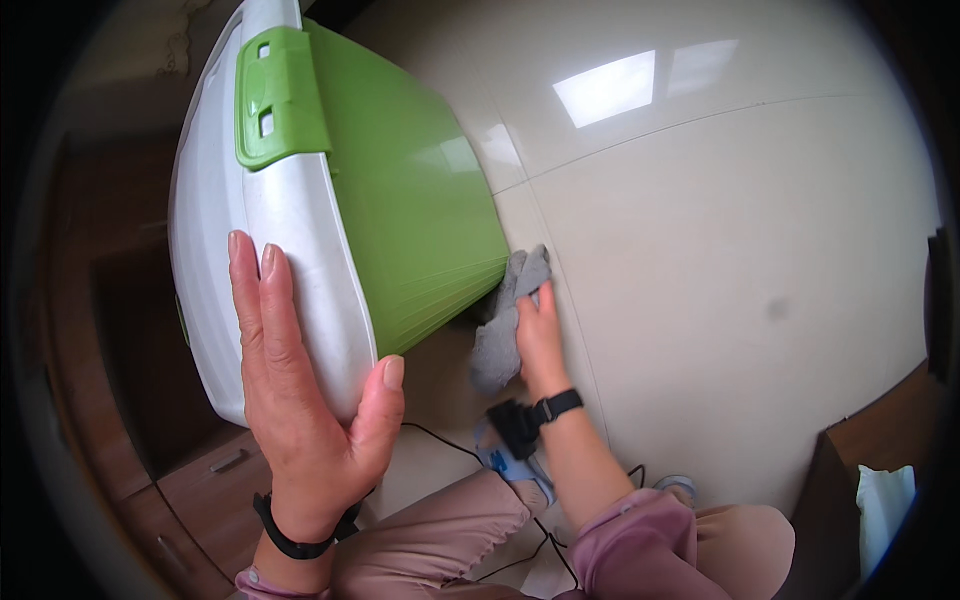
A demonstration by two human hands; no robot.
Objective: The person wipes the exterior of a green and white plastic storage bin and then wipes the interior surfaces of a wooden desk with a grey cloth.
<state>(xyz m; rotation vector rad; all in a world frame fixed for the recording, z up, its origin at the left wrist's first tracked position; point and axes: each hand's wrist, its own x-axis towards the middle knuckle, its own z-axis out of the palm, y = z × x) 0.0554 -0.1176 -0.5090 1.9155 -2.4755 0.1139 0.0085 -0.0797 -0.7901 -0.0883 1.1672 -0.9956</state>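
Observation:
A large green plastic storage box [420, 180] with a white lid [300, 247] and a green latch [281, 97] stands at the left, looking tilted. On the lid's near corner rests my left hand [307, 397], palm against it, two fingers extended along the top and the thumb over the edge. My right hand [538, 330] grips a grey cloth [499, 345] low down, at the box's bottom corner near the floor. Part of the cloth hangs below my fingers. Both wrists wear black straps.
Glossy floor tiles [705, 247] extend to the right. Wooden drawers [210, 480] are at the left. Black cables [525, 559] lie near my slippered feet. A wooden piece of furniture [817, 510] and a pale packet [885, 510] are at the lower right.

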